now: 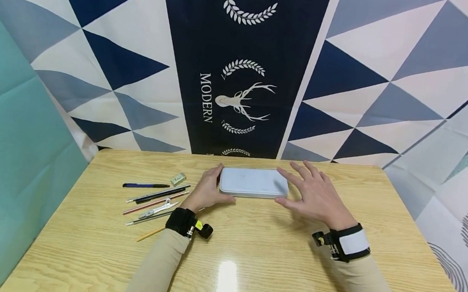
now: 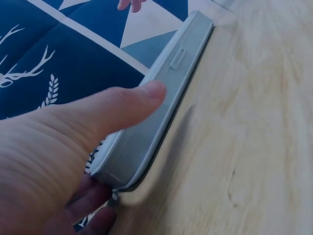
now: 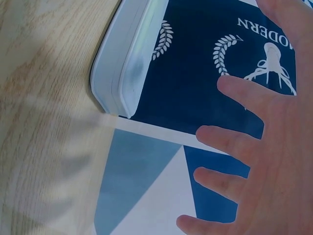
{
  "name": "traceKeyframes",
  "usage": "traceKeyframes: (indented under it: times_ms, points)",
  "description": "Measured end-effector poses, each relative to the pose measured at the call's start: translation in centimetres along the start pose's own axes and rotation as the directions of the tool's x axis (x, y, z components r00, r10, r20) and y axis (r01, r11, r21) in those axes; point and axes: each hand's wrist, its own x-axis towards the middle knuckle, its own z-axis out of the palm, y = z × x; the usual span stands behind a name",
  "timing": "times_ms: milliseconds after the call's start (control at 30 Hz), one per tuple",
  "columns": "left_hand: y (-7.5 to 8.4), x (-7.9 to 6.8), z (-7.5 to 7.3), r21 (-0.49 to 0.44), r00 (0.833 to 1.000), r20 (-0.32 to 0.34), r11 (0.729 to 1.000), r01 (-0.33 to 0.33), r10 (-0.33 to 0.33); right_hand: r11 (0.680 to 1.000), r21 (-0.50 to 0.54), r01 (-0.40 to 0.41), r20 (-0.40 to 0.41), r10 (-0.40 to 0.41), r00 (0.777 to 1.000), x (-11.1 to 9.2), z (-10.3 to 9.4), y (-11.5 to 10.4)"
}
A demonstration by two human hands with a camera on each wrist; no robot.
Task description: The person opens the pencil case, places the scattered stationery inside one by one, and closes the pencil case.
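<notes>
A pale grey, flat pencil case (image 1: 253,183) with rounded corners lies lengthwise near the table's back edge. My left hand (image 1: 208,191) holds its left end, the thumb (image 2: 142,103) along the front side and the other fingers round the end, partly hidden. A small raised label (image 2: 177,58) shows on that front side in the left wrist view. At the right end, my right hand (image 1: 315,195) is spread open with its fingers apart. In the right wrist view those fingers (image 3: 230,139) stand off from the case (image 3: 120,63), with nothing in them.
Left of my left hand lie a blue pen (image 1: 146,185), an eraser (image 1: 178,179), several pencils and a silver compass (image 1: 160,208). A yellow pencil (image 1: 150,234) sits nearest the front, by my left forearm. A patterned cloth (image 1: 240,72) hangs behind the wooden table (image 1: 273,270).
</notes>
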Motion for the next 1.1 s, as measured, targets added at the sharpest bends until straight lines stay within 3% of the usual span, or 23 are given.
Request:
traceKeyframes:
  times_ms: [900, 1100]
  points:
    - [-0.8, 0.8, 0.8, 0.081, 0.996, -0.081, 0.996, -0.031, 0.037, 1.000, -0.004, 0.016, -0.002, -0.016, 1.000, 0.2, -0.7, -0.9]
    - [-1.1, 0.9, 0.9, 0.087, 0.997, -0.073, 0.996, -0.034, 0.040, 0.998, -0.014, 0.056, -0.031, -0.057, 0.998, 1.1, -2.3, -1.4]
